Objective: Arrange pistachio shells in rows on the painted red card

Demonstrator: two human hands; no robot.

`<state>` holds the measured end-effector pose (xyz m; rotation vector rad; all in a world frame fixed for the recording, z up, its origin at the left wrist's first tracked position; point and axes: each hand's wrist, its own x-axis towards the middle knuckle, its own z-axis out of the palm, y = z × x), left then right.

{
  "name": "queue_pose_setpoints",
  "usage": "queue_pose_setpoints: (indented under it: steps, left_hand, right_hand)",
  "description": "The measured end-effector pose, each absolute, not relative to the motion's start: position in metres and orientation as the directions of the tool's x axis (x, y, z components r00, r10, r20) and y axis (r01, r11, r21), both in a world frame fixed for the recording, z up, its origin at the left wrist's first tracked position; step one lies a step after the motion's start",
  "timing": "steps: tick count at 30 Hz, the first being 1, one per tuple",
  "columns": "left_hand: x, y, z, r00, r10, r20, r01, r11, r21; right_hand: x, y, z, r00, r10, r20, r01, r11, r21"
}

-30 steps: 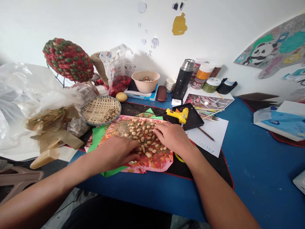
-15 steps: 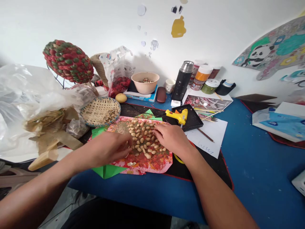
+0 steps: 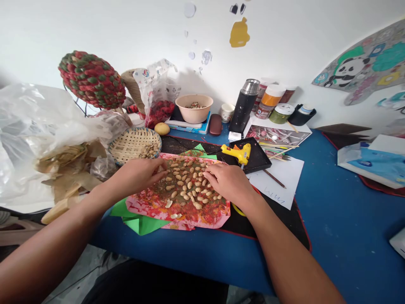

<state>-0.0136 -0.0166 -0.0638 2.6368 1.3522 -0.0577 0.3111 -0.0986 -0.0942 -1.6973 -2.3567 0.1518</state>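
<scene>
A paint-smeared pink sheet (image 3: 202, 215) lies on the blue table over green paper (image 3: 142, 223). Several pale nut shells (image 3: 186, 185) are spread across it. My left hand (image 3: 137, 174) rests at the sheet's upper left corner, fingers curled, fingertips touching shells at the far left of the pile. My right hand (image 3: 228, 181) lies on the sheet's right side, fingers bent down onto the shells. Whether either hand holds a shell is hidden.
A woven basket (image 3: 134, 145) with shells sits behind the left hand. A yellow glue gun (image 3: 237, 152) rests on a black tray (image 3: 257, 160). A beige bowl (image 3: 193, 107), black flask (image 3: 243, 105), paint jars (image 3: 272, 99) and plastic bags (image 3: 38, 126) crowd the back and left.
My left hand has moved from the sheet's lower middle up and left to its upper left corner, near the basket. The right hand has hardly moved.
</scene>
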Motion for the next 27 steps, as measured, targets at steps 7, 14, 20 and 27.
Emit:
queue_pose_setpoints:
  steps: [7,14,20,27]
  left_hand:
    - [-0.006,-0.067,-0.037,0.796,0.575,-0.189,0.588,-0.660,0.468]
    - [0.006,-0.088,-0.056,0.823,0.481,-0.303,0.567,-0.734,0.374]
    - [0.012,-0.096,-0.059,0.821,0.446,-0.356,0.561,-0.745,0.361]
    - [0.009,-0.089,-0.060,0.826,0.461,-0.325,0.560,-0.744,0.365]
  right_hand:
    - [0.311,-0.100,-0.093,-0.302,0.939,0.168,0.913,0.335,-0.233]
    - [0.311,-0.100,-0.093,-0.308,0.938,0.161,0.910,0.340,-0.237]
    - [0.310,-0.100,-0.089,-0.296,0.941,0.162,0.918,0.328,-0.223]
    - [0.312,-0.100,-0.088,-0.291,0.946,0.142,0.923,0.316,-0.220]
